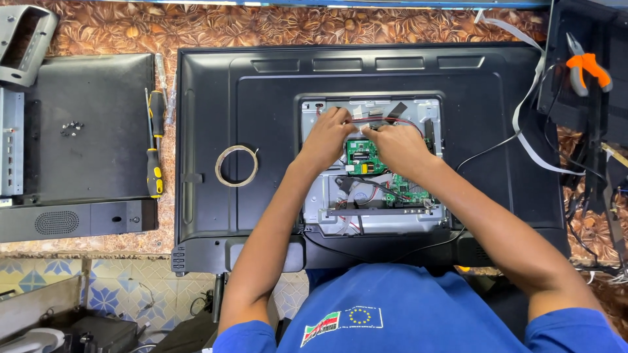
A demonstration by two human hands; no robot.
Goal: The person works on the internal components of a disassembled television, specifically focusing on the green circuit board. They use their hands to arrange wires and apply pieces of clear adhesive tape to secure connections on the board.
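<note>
Leftmost, screwdriver (154, 171): laid on the patterned cloth beside the tape roll (237, 166)
Left hand (327, 138): fingers pinched on the red wire (386, 120)
Green board (364, 157): seated in the television back (216, 98) opening, between both hands
Right hand (396, 145): fingertips pressed together on the same wire
Pliers (587, 67): rested far right

I'm looking at an electronics repair workshop. An opened flat television (366, 150) lies face down with its circuit boards (365, 157) bare, beside screwdrivers (154, 140), orange-handled pliers (587, 68) and another dismantled set (78, 131).

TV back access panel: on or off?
Off. The television back has an open cutout exposing the green circuit board beneath both hands.
</note>
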